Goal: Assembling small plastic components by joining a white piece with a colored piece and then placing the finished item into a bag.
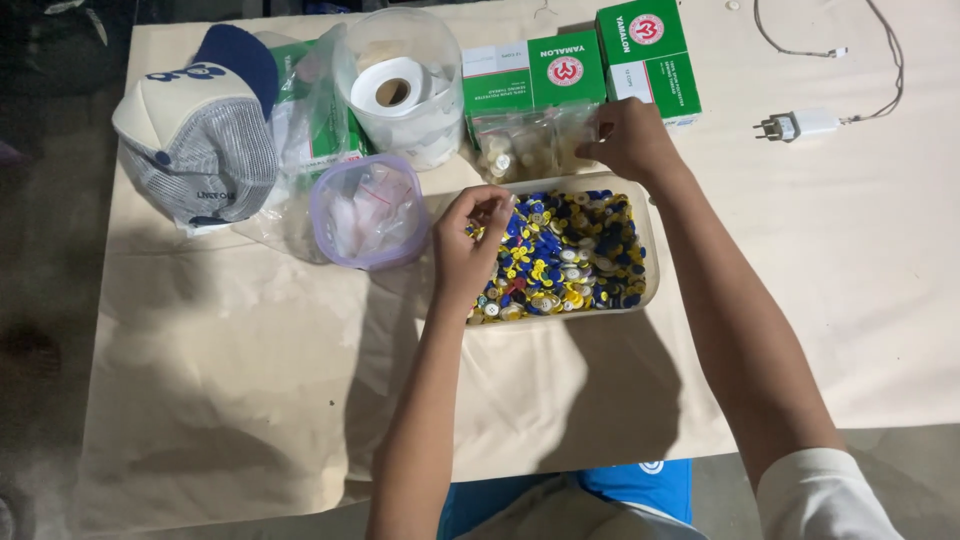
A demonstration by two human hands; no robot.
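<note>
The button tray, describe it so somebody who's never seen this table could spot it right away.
On the paper-covered table, look just in front of the green and white boxes. There sits a shallow, pale rectangular tray with the left hand over its left end. Unlike the round containers beside it, it is heaped with blue, yellow and white buttons.

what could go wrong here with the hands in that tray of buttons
The left hand pinches above the heaped buttons; one could drop outside the tray, near the table edge. The right hand, reaching to the clear bags, might nudge the green boxes.
</note>
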